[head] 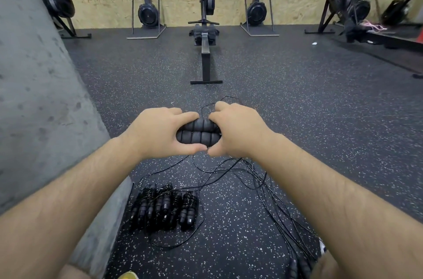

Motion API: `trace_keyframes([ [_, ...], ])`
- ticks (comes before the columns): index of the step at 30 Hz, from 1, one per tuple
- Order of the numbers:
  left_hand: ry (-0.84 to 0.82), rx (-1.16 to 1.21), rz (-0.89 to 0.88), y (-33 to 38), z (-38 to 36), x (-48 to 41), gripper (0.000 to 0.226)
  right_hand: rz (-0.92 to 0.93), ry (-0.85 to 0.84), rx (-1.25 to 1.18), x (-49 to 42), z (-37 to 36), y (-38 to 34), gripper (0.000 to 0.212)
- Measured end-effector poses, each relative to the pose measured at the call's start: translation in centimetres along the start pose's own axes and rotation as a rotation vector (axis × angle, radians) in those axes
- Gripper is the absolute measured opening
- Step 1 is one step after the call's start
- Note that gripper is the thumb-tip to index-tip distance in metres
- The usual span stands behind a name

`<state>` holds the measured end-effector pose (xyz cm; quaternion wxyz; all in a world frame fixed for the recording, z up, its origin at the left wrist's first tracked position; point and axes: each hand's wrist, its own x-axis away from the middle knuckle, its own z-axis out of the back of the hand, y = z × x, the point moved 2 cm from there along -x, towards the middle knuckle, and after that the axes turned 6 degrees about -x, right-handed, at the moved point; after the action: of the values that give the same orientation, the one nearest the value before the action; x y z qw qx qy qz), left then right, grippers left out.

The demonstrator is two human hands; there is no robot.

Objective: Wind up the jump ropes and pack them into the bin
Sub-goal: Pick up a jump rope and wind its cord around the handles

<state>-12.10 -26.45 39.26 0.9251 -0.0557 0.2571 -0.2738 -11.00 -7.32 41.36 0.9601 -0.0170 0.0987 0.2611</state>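
Winding could snag or knot here: the cord [256, 178] hangs from the foam handles [196, 133] into a loose tangle on the floor [320, 118], near the wound ropes [164, 207]. The handles, held in mid-air, lie side by side, long axis left to right. The left hand [158, 132] has its fingers [183, 116] curled round their left ends; the right hand [238, 132] grips the right ends. No bin shows.

Floor [320, 130]: wound ropes [164, 209], loose cords [258, 178]
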Motion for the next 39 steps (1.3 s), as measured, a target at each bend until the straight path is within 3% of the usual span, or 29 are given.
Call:
trace_keyframes([
  [7, 0.138, -0.186, -0.042, 1.0, -0.6, 0.1, 0.098, -0.053, 0.016, -0.05, -0.2, 0.2, 0.9, 0.041],
  [11, 0.18, -0.179, -0.05, 1.7, -0.6, 0.4, 0.094, -0.084, 0.0, -0.154, 0.0, 0.4, 1.3, 0.037],
  [17, 0.156, -0.168, -0.115, 1.0, -1.4, 0.0, 0.088, -0.063, -0.057, -0.111, 0.6, 0.6, 1.0, 0.042],
  [22, 0.117, -0.15, -0.141, 0.8, -1.4, -0.2, 0.101, -0.07, -0.071, -0.091, 0.7, 0.7, 1.0, 0.042],
  [25, 0.104, -0.12, -0.153, 0.9, -1.3, -0.3, 0.09, -0.049, -0.091, -0.101, 0.6, 0.6, 1.2, 0.045],
  [29, 0.111, -0.097, -0.146, 0.5, -1.1, 0.0, 0.077, -0.091, -0.202, -0.45, 1.5, 1.3, 2.1, 0.058],
  [31, 0.112, -0.095, -0.136, 0.2, -0.9, 0.2, 0.072, -0.097, -0.209, -0.559, 2.1, 1.8, 2.9, 0.04],
  [33, 0.117, -0.097, -0.141, 0.2, -0.7, 0.2, 0.068, -0.06, -0.137, -0.517, 2.3, 2.3, 3.6, 0.017],
  [39, 0.162, -0.049, -0.2, 1.4, 0.0, -0.1, 0.068, 0.056, 0.023, -0.52, 1.5, 2.7, 4.3, 0.014],
])
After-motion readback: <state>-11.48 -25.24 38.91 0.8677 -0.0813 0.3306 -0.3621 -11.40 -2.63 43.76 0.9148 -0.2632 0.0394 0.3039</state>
